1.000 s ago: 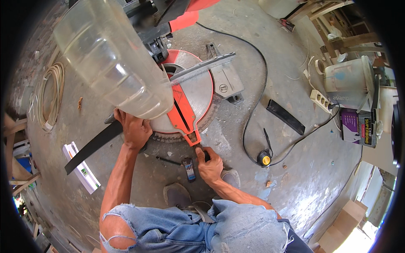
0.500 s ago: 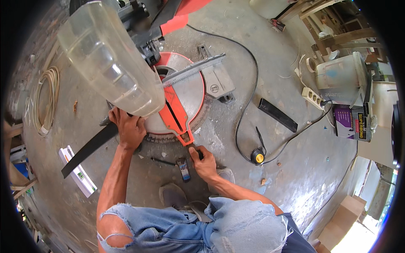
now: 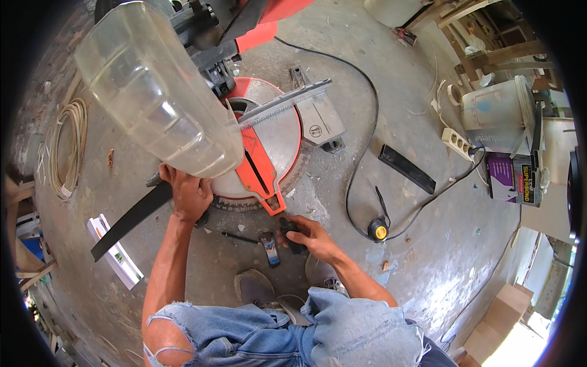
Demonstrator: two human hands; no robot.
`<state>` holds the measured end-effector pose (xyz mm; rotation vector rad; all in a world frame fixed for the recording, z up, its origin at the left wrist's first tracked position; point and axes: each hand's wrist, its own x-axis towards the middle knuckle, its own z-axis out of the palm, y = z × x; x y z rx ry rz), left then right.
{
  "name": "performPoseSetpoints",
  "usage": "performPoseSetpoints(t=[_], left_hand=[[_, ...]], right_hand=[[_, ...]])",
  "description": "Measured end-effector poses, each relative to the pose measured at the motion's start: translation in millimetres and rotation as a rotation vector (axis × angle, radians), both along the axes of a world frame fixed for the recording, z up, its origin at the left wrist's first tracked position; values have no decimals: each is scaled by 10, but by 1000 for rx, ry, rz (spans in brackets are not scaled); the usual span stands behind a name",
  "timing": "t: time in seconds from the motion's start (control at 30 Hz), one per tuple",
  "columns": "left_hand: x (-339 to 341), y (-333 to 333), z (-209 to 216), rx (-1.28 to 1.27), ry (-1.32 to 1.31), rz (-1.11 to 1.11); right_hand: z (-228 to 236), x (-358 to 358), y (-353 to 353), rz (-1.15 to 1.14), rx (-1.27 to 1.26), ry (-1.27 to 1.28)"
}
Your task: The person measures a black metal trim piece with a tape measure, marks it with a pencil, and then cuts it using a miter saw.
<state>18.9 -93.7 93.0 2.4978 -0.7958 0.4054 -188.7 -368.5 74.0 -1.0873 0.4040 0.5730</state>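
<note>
A miter saw stands on the floor in front of me, with a round grey turntable (image 3: 278, 140) and an orange front arm (image 3: 257, 165). A clear ribbed plastic container (image 3: 162, 92) hangs over its left side. Beneath that container my left hand (image 3: 188, 196) is closed on a long black strip (image 3: 131, 221) that sticks out to the lower left; the fingertips are partly hidden. My right hand (image 3: 310, 237) grips a black handle knob (image 3: 293, 240), just off the front end of the orange arm. A small tool with a blue-and-white label (image 3: 269, 249) lies near it.
A white plastic profile (image 3: 115, 252) lies under the strip's end. To the right are a black bar (image 3: 408, 169), a yellow-and-black tape measure (image 3: 379, 230) and a power cord (image 3: 374, 104) running to a socket strip (image 3: 455, 144). A bucket (image 3: 496, 116), a purple box (image 3: 512, 177) and coiled cable (image 3: 68, 150) edge the area.
My right hand has drawn away from the orange arm's front end, slightly right and toward me, with the black knob in it. My left hand stays on the strip.
</note>
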Motion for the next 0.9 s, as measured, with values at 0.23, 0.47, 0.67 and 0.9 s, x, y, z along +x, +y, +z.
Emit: performPoseSetpoints(t=[0.23, 0.47, 0.67, 0.9], left_hand=[[4, 79, -54, 4, 27, 15], [-4, 10, 63, 123, -44, 31], [-21, 63, -40, 77, 2, 36], [-14, 55, -62, 18, 12, 22]], right_hand=[[385, -70, 520, -118, -1165, -238], [65, -230, 299, -314, -344, 38], [504, -89, 436, 23, -1282, -438], [232, -73, 256, -25, -878, -229]])
